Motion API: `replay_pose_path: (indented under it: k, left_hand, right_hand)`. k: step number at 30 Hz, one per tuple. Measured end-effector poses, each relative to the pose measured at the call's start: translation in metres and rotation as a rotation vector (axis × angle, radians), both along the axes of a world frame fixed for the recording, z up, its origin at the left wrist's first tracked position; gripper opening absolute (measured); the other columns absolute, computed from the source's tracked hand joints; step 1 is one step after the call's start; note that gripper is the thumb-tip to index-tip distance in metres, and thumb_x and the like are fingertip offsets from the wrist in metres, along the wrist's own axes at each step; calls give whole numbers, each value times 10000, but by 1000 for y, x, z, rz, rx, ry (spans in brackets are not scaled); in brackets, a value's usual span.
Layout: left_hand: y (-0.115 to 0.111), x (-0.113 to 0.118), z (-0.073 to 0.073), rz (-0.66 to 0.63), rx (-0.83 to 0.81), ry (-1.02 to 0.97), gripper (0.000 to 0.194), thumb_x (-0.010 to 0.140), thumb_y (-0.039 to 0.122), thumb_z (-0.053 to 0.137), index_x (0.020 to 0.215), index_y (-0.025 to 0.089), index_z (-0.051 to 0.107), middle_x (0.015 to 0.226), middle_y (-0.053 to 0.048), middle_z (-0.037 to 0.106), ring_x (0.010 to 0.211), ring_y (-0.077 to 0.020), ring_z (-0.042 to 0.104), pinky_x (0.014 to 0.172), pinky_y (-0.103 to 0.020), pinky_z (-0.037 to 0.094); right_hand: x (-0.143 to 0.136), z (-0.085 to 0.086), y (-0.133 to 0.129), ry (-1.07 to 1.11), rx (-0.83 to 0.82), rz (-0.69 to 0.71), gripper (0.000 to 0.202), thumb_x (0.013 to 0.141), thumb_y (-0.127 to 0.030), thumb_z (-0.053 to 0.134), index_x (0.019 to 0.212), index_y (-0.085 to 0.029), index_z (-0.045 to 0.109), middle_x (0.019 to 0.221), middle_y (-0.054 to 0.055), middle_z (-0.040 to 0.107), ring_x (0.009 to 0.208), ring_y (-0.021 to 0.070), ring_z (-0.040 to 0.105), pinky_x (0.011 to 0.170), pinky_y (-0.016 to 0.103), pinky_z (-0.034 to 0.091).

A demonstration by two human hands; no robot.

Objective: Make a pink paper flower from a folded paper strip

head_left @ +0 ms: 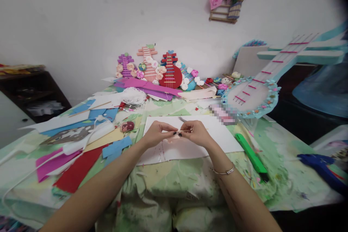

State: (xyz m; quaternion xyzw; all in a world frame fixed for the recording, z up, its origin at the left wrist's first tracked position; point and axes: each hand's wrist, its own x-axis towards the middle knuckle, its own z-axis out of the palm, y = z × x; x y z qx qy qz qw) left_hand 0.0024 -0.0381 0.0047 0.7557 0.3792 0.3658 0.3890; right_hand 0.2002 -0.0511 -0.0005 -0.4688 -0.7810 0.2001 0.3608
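Note:
Over a white sheet [228, 139] on the table, my left hand [160, 133] and my right hand [196, 133] meet fingertip to fingertip. Both pinch a small, thin, pale stick-like piece [186, 131] between them. Some pale pinkish material [174, 139] shows just below the fingertips; its exact shape is too small to tell. Behind my hands the grey tip of a tool [181, 119] lies on the sheet, partly hidden by my right hand.
Right of the sheet are a green cutter [251, 156], a blue glue gun [320, 166] and a large decorated lute shape [250, 96]. Coloured sheets [81, 166] and a white power strip [95, 134] lie left. Small craft instruments [170, 70] stand at the back.

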Motion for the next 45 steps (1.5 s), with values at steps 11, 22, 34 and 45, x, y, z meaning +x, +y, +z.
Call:
replay_pose_path:
  k: [11, 22, 34, 45]
  left_hand:
    - [-4, 2, 1, 23, 122, 12, 177, 685, 238, 638, 801, 141, 731, 793, -70, 724, 745, -194, 658, 696, -246, 496]
    - [-1, 4, 0, -29, 91, 3, 201, 724, 224, 553, 808, 128, 708, 819, -61, 702, 745, -167, 614, 669, -219, 451]
    - [0, 3, -2, -168, -97, 45, 309, 779, 260, 460, 939, 95, 667, 625, 6, 569, 532, -86, 448, 509, -182, 369]
    - [-1, 2, 2, -219, -75, 110, 311, 822, 263, 443, 993, 120, 659, 887, -54, 667, 749, -150, 562, 699, -232, 423]
  right_hand:
    - [-3, 9, -4, -110, 157, 13, 124, 738, -254, 616, 654, -167, 646, 597, -7, 624, 545, 97, 506, 680, 265, 368]
    - [-5, 7, -6, -270, 221, 4, 250, 807, -231, 492, 610, -162, 629, 501, -2, 546, 479, 94, 433, 587, 234, 301]
    - [-8, 6, -8, -304, 239, -48, 224, 763, -191, 514, 546, -160, 562, 499, -17, 509, 490, 91, 413, 607, 225, 296]
    - [-5, 10, -8, -254, 220, -18, 280, 808, -161, 431, 548, -169, 534, 474, -35, 466, 475, 99, 386, 599, 229, 286]
